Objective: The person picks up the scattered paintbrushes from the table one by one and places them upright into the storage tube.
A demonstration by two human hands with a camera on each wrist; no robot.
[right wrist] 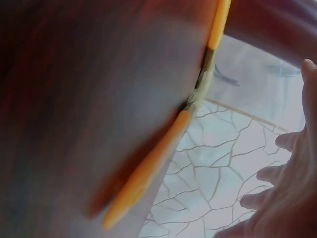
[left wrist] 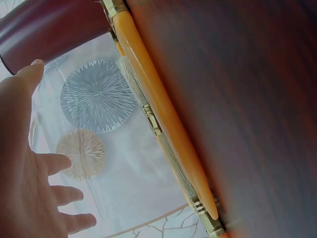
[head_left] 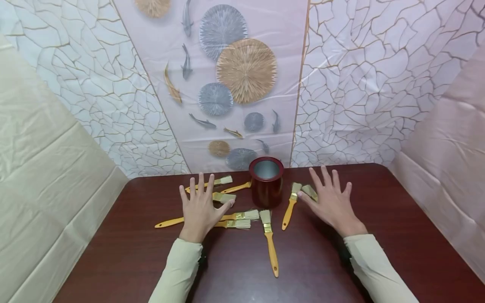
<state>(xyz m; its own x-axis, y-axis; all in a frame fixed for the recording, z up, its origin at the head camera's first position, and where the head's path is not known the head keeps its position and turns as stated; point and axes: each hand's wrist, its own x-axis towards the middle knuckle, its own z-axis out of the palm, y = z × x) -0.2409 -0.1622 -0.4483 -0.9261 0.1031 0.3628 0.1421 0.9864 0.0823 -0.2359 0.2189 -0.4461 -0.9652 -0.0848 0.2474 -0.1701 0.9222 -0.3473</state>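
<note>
My left hand point(head_left: 199, 210) is spread, palm down, over a loose group of paintbrushes with yellow handles and pale bristles, among them a brush point(head_left: 242, 216) to its right. In the left wrist view, its fingers point(left wrist: 69, 195) are apart and hold nothing; a brush handle point(left wrist: 166, 114) lies on the tabletop. My right hand point(head_left: 332, 206) is also spread, above a brush point(head_left: 310, 192) it partly covers. Near its thumb lies another brush point(head_left: 290, 208). The right wrist view shows a yellow handle point(right wrist: 148, 171) apart from the fingers. A dark red can point(head_left: 266, 191) stands upright between the hands.
One brush point(head_left: 270, 248) lies in front of the can, its handle toward me. The dark brown table point(head_left: 125, 252) ends at a patterned cloth backdrop point(head_left: 341, 105). Pale cloth walls point(head_left: 45, 168) stand on both sides.
</note>
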